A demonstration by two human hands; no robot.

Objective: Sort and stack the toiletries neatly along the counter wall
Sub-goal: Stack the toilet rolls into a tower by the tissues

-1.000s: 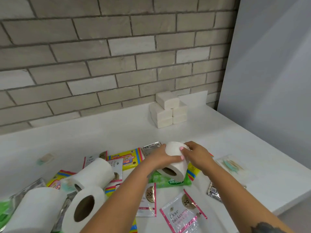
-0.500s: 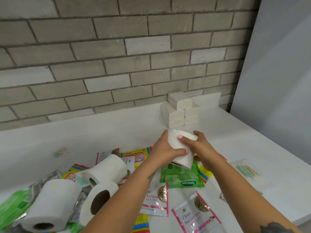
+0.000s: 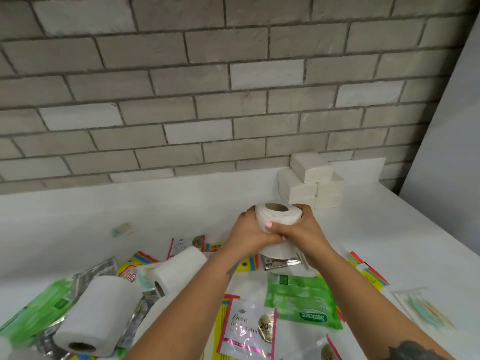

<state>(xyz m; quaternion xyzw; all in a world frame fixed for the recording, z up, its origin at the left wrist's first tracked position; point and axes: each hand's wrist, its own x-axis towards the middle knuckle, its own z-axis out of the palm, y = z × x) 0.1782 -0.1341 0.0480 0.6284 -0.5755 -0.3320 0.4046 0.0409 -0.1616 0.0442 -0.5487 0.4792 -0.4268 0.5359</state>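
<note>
A white toilet paper roll (image 3: 279,215) stands upright between both hands, its cardboard core facing up, above the counter. My left hand (image 3: 246,233) wraps its left side and my right hand (image 3: 304,229) wraps its right side, thumbs overlapping in front. Just behind it, a stack of white tissue packs (image 3: 310,180) sits against the brick wall. Two more toilet rolls lie on their sides at lower left, a big one (image 3: 97,315) and a smaller one (image 3: 179,266).
Sachets and packets litter the near counter: a green Sanicare wipes pack (image 3: 301,300), a Dove sachet (image 3: 248,328), yellow packets (image 3: 368,271), silver sachets (image 3: 281,263), a cotton swab bag (image 3: 426,310). A small packet (image 3: 122,229) lies alone at left. A grey panel (image 3: 446,126) bounds the right.
Both hands have carried the roll farther toward the wall and turned it upright, its core now facing up, close to the tissue pack stack.
</note>
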